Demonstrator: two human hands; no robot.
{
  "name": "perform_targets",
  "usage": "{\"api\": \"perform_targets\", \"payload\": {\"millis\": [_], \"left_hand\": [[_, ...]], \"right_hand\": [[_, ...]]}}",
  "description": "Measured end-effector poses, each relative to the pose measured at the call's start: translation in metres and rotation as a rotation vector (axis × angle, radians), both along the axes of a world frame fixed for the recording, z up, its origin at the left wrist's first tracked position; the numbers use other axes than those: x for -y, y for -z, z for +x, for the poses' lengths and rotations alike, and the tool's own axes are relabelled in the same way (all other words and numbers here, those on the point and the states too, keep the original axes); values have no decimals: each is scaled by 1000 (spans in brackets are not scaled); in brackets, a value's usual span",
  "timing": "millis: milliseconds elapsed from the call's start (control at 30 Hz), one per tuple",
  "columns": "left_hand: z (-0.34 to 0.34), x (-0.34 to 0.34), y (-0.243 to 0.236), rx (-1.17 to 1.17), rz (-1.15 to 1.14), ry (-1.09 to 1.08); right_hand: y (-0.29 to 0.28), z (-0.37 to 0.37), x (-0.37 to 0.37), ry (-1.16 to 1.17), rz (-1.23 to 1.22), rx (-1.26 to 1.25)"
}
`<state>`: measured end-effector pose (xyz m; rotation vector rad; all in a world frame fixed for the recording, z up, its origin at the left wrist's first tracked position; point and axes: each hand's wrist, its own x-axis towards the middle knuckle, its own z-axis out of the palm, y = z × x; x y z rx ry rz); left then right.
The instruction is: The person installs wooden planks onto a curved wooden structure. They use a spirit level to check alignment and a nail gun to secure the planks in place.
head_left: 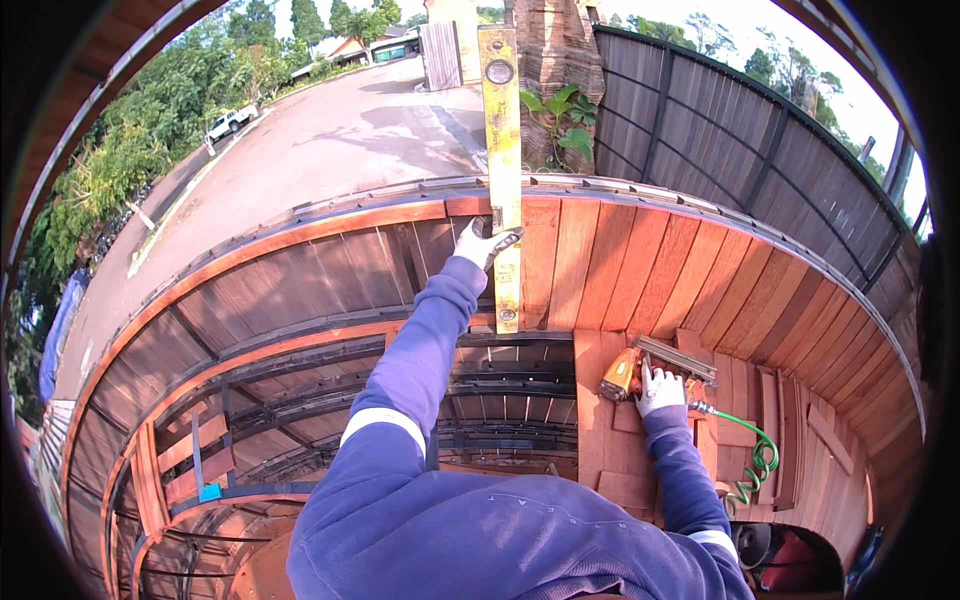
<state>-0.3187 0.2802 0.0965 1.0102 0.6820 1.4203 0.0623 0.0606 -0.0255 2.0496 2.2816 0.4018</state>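
Note:
A long, worn yellow spirit level (pixel 507 130) stands upright in view against the curved wooden wall, rising past its top edge. My left hand (pixel 480 243), in a white and dark glove, grips its left edge at the wall's rim, arm stretched forward. Lower right, my gloved right hand (pixel 660 390) is closed on the handle of an orange nail gun (pixel 620 374). The nail gun rests on or just above reddish boards (pixel 602 440); I cannot tell which. Its metal magazine (pixel 680 358) points right, and a coiled green air hose (pixel 766 455) runs from it.
Fitted reddish planks (pixel 640 265) line the wall right of the level. To the left, an open frame of curved dark metal bars (pixel 300 415) shows gaps. Loose boards (pixel 790 440) lie at right. Beyond the wall are a dark fence (pixel 730 140) and a paved yard (pixel 370 120).

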Motion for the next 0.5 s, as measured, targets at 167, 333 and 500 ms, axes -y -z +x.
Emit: {"api": "perform_targets", "payload": {"millis": [167, 333, 500], "left_hand": [[14, -3, 11, -187, 85, -2], [14, -20, 23, -136, 95, 5], [21, -18, 29, -77, 69, -64]], "right_hand": [[-7, -3, 3, -2, 0, -25], [-2, -2, 3, -23, 48, -23], [-1, -2, 0, 1, 23, -22]]}}
